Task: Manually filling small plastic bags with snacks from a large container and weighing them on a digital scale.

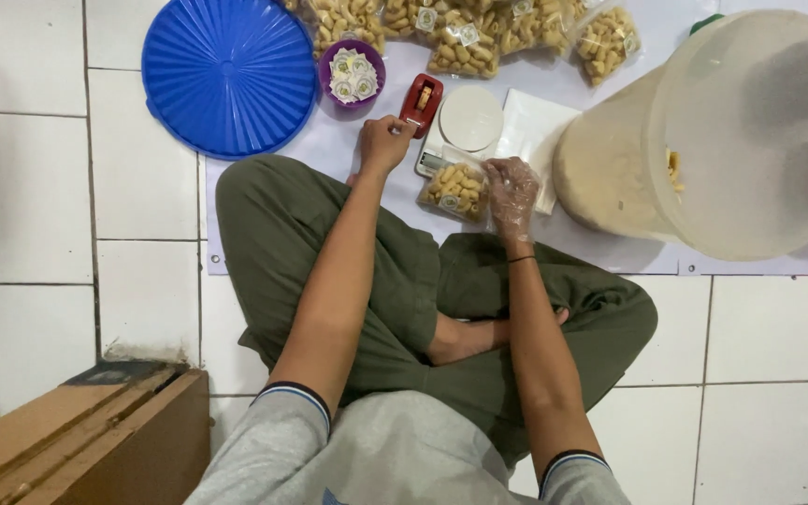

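While right hand (511, 192) holds, snack bag (455, 190) touches it

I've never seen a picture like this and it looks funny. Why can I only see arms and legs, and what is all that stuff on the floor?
The camera sits on a person's head and looks straight down, so you see only their arms and crossed legs on a tiled floor.

The left hand reaches toward a red tape dispenser. The right hand wears a thin clear glove and holds a small clear bag of yellowish snacks, which lies just in front of a small white scale.

Around them on a white sheet are a round blue lid, a little purple bowl of stickers, more filled snack bags in a row, and a big clear tub tipped on its side. A cardboard box stands nearby.
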